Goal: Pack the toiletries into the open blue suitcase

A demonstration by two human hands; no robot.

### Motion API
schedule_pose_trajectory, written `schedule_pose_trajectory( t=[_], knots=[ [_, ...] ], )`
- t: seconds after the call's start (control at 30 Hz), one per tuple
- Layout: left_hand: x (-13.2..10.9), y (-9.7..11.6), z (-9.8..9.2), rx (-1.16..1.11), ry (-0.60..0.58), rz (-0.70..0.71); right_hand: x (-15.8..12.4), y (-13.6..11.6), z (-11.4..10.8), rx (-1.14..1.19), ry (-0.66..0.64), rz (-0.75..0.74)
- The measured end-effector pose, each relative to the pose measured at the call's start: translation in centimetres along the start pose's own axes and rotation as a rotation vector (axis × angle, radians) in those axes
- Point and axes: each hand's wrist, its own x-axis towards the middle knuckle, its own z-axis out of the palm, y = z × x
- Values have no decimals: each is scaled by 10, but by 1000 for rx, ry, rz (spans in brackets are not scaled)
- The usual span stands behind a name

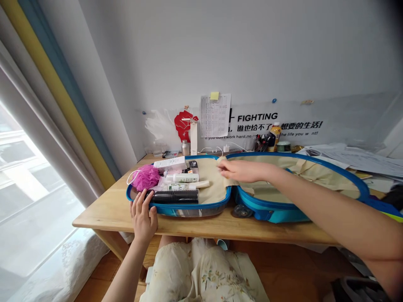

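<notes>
An open blue suitcase (178, 206) lies across the table, its two halves joined near the middle. My left hand (143, 218) rests on the front left rim, fingers spread over the edge beside a long black item (173, 196). At the hinge, my right hand (241, 171) is closed with its fingertips on the cream lining flap (229, 181). The left half holds a pink bath puff (145, 178), a white box (170, 164), a white tube (182, 178) and other small toiletries. Cream lining with straps (302, 167) shows in the right half.
The wooden table (107, 209) runs along the wall. Behind the suitcase stand a silver bottle (185, 147), a white lamp (194, 138) and a yellow-labelled bottle (274, 137). Papers (352, 156) pile up at the right. Curtains (63, 92) hang at the left.
</notes>
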Motion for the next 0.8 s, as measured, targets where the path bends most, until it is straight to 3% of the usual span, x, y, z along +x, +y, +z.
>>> schedule_pose_trajectory(
  t=[0.13,0.27,0.6,0.8],
  knots=[
    [0,-1,1,8,1,4,31,-39,19,-149,-170,4],
    [0,-1,1,7,-2,-1,47,-51,38,-228,-205,13],
    [-1,-2,2,9,11,20,58,-49,53,-362,-202,-31],
    [-1,-2,2,15,21,53,48,-38,37,-320,-114,-95]
  ],
)
